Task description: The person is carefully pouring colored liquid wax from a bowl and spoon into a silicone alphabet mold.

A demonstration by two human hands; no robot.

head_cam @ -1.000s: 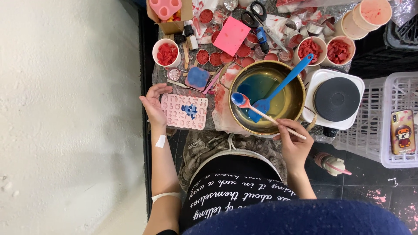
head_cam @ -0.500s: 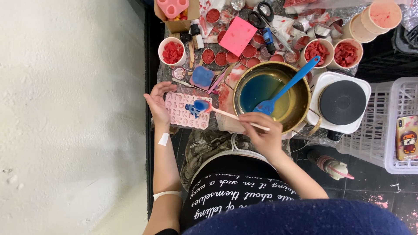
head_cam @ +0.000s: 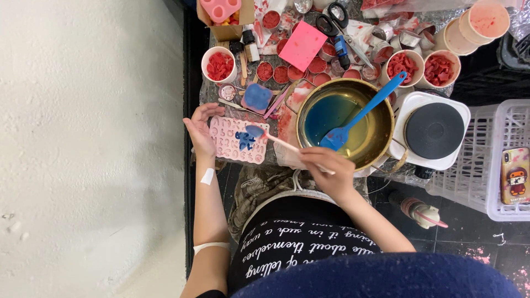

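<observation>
My left hand (head_cam: 200, 130) rests against the left edge of a pink mould (head_cam: 237, 140) with small letter-shaped cavities, fingers apart. My right hand (head_cam: 327, 169) grips the thin handle of a small spoon (head_cam: 255, 131), whose bowl carries blue liquid over the mould. Blue liquid fills a few cavities in the middle of the mould. To the right stands a brass-coloured pot (head_cam: 381, 124) holding blue liquid, with a blue spatula (head_cam: 361, 113) leaning in it.
A white hot plate (head_cam: 434, 131) sits right of the pot. White cups of red pieces (head_cam: 219, 65), small red-filled tins, scissors (head_cam: 338, 16), a pink square pad (head_cam: 303, 44) and a blue-filled mould (head_cam: 256, 97) crowd the back. A white basket (head_cam: 485, 182) with a phone stands right.
My right hand carried the spoon of blue liquid from the pot leftward over the pink mould. My left hand stayed at the mould's edge.
</observation>
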